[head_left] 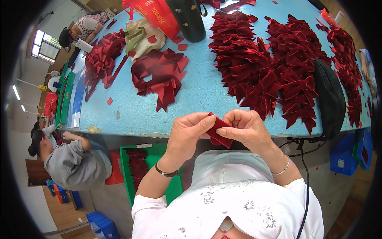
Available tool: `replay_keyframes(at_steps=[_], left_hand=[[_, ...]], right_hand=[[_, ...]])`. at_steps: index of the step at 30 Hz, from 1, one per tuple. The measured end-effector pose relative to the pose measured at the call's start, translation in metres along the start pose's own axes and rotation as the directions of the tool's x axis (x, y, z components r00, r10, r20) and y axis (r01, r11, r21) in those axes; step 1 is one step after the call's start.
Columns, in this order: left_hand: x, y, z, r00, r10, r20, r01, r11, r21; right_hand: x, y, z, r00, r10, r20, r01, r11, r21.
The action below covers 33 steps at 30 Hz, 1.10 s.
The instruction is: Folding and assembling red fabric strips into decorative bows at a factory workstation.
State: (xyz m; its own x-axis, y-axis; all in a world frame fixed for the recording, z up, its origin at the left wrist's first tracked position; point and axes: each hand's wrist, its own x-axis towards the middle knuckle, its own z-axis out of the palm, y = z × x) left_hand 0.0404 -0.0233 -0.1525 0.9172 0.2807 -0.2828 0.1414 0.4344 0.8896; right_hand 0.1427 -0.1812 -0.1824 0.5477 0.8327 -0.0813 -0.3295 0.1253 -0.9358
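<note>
Close to the table's near edge, both my hands grip a folded piece of dark red velvet ribbon (221,134). My left hand (189,129) pinches its left side with the thumb on top. On the other side, the thumb and curled fingers of my right hand (248,129) press on the ribbon. Beyond my hands lies a loose heap of red ribbon strips (165,79) on the light blue table (159,121). To the right are long piles of finished-looking velvet bows (243,57), with a second row of bows (296,75) beside them.
A black padded object (329,99) stands at the right edge. At the back are a dark tumbler (187,22), a red bag (157,18) and a pale cloth bundle (145,38). A green bin (126,167) sits below left; a co-worker in grey (77,163) is further left. A black cable (305,183) hangs right.
</note>
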Motion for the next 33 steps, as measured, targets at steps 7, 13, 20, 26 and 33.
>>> replay_keyframes(at_steps=[7,13,20,26,33], left_hand=[[0.002,0.001,-0.004,0.997,0.043,0.061,-0.054,0.982,0.181],[-0.006,0.003,-0.006,0.745,0.518,0.421,-0.662,0.495,0.563],[-0.009,0.007,0.005,0.597,0.689,0.412,-0.780,0.375,0.501],[-0.006,0.013,0.000,0.514,0.661,0.547,-0.831,0.225,0.509],[-0.006,0.016,0.002,0.504,0.631,0.589,-0.829,0.163,0.535]], right_hand=[[-0.001,-0.005,0.000,0.999,-0.014,-0.039,0.015,1.000,0.027],[-0.016,-0.004,0.000,0.888,-0.453,0.081,0.434,0.767,-0.473],[-0.014,0.002,0.001,0.463,-0.814,0.350,0.754,0.154,-0.638],[-0.015,0.002,-0.003,0.438,-0.818,0.372,0.763,0.120,-0.635],[-0.013,0.003,-0.003,0.564,-0.784,0.260,0.731,0.326,-0.600]])
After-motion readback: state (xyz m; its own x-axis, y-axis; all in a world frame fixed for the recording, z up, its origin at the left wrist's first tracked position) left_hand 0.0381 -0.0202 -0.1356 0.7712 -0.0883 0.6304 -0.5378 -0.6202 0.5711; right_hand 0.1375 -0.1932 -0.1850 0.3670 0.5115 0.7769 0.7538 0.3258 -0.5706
